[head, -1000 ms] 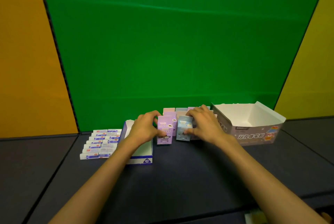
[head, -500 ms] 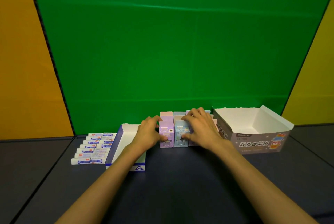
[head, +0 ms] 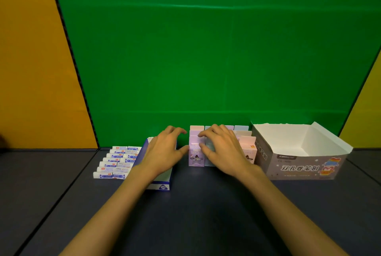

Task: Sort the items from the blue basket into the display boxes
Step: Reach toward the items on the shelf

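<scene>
The dark desk (head: 206, 214) carries the grey display box (head: 299, 165), open and unfilled at the right. A blue-edged box (head: 162, 183) sits left, beside rows of erasers (head: 117, 160). Between them, pastel cartons (head: 195, 152) stand squared together, ready for loading. The right hand (head: 222, 150) curls its grip on the front cartons; the left hand (head: 165, 150) steadies alongside, fingers relaxed, holding nothing.

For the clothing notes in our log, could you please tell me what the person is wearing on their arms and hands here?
Nothing shows on either arm: both forearms are bare up to the frame's bottom edge, with no sleeve in view. The left hand and right hand carry no gloves, and no watch, bracelet or ring is visible on the wrists or fingers.
</scene>
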Demonstrator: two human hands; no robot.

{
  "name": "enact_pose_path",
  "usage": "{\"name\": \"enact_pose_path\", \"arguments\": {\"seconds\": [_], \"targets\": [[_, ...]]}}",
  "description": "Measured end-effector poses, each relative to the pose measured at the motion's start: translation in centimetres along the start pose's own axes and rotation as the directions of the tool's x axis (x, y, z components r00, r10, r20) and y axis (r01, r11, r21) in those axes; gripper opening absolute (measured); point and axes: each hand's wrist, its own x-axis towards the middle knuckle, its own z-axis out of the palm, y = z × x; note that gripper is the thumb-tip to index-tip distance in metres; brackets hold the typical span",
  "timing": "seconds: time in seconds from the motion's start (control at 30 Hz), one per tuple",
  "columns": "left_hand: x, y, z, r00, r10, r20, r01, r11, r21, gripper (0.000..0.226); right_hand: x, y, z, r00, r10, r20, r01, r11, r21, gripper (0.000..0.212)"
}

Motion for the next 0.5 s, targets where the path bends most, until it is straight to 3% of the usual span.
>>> {"name": "enact_pose_path", "arguments": {"seconds": [0.17,0.5], "targets": [[-3.2,-1.0,-3.0,1.0,-0.002,-0.03,0.007,0.987,0.16,0.048,0.7,-2.8,1.3,0.998,-0.053,0.038,0.05,0.995,0.08,0.031],[-12.6,-6.5,-9.4,0.966,-0.231,-0.115,0.256,0.915,0.313,0.051,2.3,-13.1,5.2,0.958,-0.271,0.097,0.243,0.942,0.233,0.033]]}}
